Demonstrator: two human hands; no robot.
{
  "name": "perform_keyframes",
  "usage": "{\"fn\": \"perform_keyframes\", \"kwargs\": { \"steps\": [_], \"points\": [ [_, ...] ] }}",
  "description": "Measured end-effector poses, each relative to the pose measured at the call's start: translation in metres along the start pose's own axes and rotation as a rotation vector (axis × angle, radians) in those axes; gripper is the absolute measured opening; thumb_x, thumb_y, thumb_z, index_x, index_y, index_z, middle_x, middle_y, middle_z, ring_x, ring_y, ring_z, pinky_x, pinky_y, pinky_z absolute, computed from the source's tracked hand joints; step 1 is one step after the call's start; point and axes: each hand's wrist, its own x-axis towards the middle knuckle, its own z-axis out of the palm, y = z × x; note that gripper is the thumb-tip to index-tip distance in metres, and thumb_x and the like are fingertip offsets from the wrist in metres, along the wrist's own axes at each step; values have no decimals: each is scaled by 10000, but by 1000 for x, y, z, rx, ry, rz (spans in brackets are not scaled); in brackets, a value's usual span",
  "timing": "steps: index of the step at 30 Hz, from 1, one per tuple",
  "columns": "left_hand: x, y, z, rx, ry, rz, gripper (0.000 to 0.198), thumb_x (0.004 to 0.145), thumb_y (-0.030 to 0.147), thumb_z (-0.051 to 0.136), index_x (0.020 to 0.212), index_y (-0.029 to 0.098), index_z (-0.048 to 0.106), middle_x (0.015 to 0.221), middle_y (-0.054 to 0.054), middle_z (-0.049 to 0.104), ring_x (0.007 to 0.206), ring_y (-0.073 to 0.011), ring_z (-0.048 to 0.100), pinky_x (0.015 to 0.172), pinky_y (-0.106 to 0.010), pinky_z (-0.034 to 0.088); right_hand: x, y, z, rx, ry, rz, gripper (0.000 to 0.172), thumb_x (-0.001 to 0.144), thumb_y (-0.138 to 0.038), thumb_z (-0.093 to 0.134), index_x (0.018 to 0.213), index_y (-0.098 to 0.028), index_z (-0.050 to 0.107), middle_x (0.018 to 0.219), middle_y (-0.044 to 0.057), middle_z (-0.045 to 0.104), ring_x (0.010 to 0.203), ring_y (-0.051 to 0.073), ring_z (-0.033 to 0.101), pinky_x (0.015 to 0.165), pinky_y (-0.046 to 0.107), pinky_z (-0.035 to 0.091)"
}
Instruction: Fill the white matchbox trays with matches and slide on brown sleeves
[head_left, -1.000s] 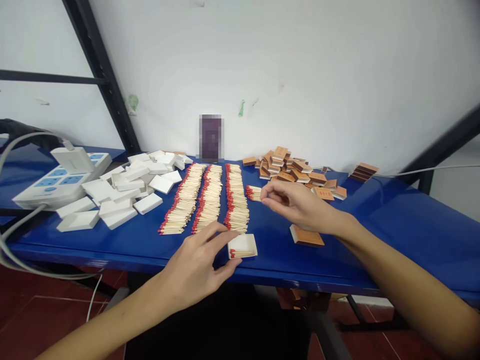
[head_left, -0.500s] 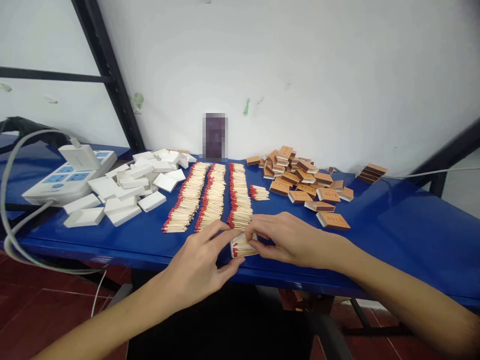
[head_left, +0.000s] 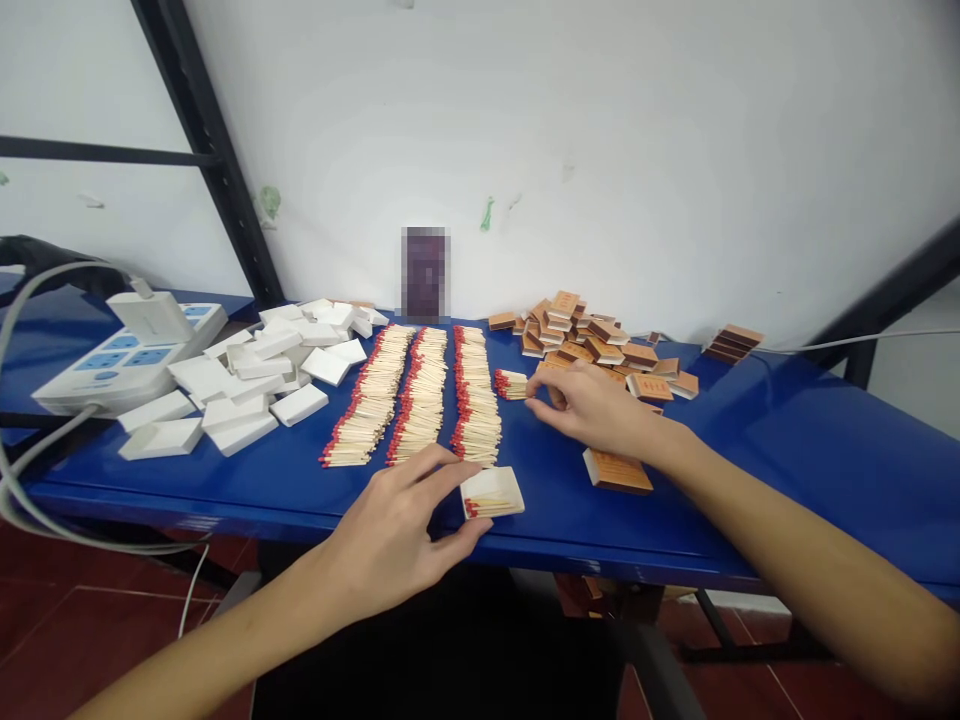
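My left hand (head_left: 409,520) grips a small white matchbox tray (head_left: 504,484) at its left end, between thumb and fingers, by the table's front edge. Several red-headed matches (head_left: 487,506) lie along the tray's near side. My right hand (head_left: 581,405) reaches to a small pile of matches (head_left: 511,384), its thumb and index tips slightly apart at the pile's right end. Left of it, three long rows of matches (head_left: 477,395) run back across the table. An orange matchbox sleeve (head_left: 619,472) lies below my right wrist.
White empty trays (head_left: 247,370) are heaped on the left beside a power strip (head_left: 120,360) with a plugged-in charger and cable. Orange sleeves (head_left: 566,310) are piled at the back right. A stack of sleeves (head_left: 733,343) stands farther right. Everything rests on a blue table (head_left: 795,450).
My right hand has left the tray and moved back and right to the small match pile. One orange sleeve has shifted left and nearer. My left hand stays on the tray.
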Motion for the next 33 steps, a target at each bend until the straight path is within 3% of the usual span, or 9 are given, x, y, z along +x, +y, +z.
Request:
{"fn": "perform_keyframes", "kwargs": {
  "steps": [3,8,23,30,33],
  "points": [
    [0,1,-1,2,9,-4,335,899,250,649,1227,210,592,1046,-33,638,739,-131,602,691,-269,546,6,15,5,41,-44,42,160,903,-263,537,957,-170,656,675,12,584,616,158,515,600,269,323],
    [1,2,-1,2,4,-5,325,900,255,642,1219,211,598,1043,-30,644,735,-131,606,670,-265,542,11,22,11,19,-52,-1,146,899,-228,531,897,-174,666,853,67,667,764,195,581,670,284,371],
    [1,0,0,26,-7,19,329,909,258,632,1228,198,579,1053,-45,640,785,-151,629,660,-267,537,6,18,3,126,-254,11,179,955,-306,446,872,-187,553,868,65,612,751,183,534,658,289,365],
    [0,0,2,40,58,-37,341,892,235,649,1225,212,577,1032,-28,635,740,-130,611,718,-270,546,-4,-16,-20,268,-173,-102,223,968,-348,468,833,-193,553,685,-20,462,614,131,426,595,262,321],
    [0,0,3,56,71,-48,403,878,219,662,1264,215,549,972,-20,625,734,-135,605,729,-277,547,-11,-39,-20,356,-194,-221,149,957,-308,518,885,-194,580,743,-14,517,634,120,441,604,250,334]
  ]
}}
